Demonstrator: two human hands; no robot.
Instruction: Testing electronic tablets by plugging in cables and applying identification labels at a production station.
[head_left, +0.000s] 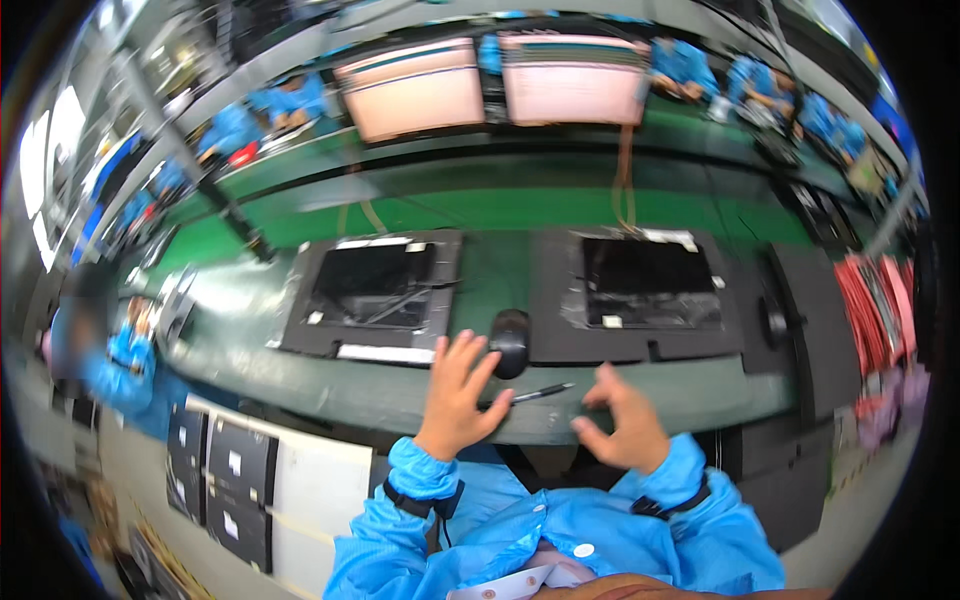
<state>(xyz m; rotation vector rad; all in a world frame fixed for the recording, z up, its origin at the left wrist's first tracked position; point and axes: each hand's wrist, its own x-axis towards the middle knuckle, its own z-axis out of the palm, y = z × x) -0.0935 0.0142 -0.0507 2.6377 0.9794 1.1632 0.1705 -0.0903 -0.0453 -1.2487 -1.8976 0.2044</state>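
My left hand (458,400) is over the front of the green bench, its fingers spread and holding nothing. Just beyond its fingertips sits a black computer mouse (510,343). A dark pen (543,392) lies between my two hands, close to the left thumb. On the right, my right hand (625,420) hovers near the bench edge with thumb and fingers apart, nothing in its grasp. Past the hands, a dark screen panel (375,280) rests on a black foam pad (297,315) at left, and another screen panel (650,280) on a second foam pad (552,300) at right.
Two lit monitors (410,92) stand at the back. Pink-red folders or bags (870,315) are stacked at far right, beside dark foam sheets (815,340). Black boxes (240,460) sit on a white surface at lower left. A co-worker in blue (125,370) is at far left.
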